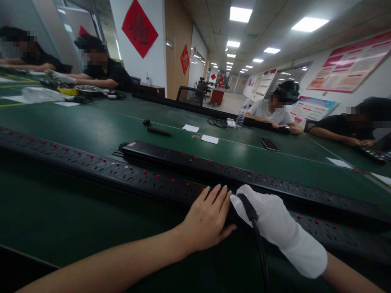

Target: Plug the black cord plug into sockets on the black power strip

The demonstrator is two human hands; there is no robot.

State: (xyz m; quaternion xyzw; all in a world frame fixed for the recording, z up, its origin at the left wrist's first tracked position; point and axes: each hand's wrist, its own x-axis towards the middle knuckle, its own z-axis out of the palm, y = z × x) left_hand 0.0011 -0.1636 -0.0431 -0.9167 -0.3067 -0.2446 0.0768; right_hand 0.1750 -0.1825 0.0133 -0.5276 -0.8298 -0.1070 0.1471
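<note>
A long black power strip [105,162] with red indicator lights and rows of slotted sockets runs across the table before me. My left hand [205,217], bare, lies on the strip with its fingers stretched over the top and the thumb apart at the near side. Right beside it, my right hand [265,211] wears a white dotted glove and is closed around a black plug [249,207]. The plug's cord [260,252] hangs down toward me. Its front end is hidden by the glove, so I cannot tell whether it sits in a socket.
A second black power strip [210,162] lies just behind, roughly parallel. Farther back on the green table [91,126] are paper slips [209,139], a phone [269,143], a small black bar [159,131] and a water bottle [242,112]. Several people sit around the table.
</note>
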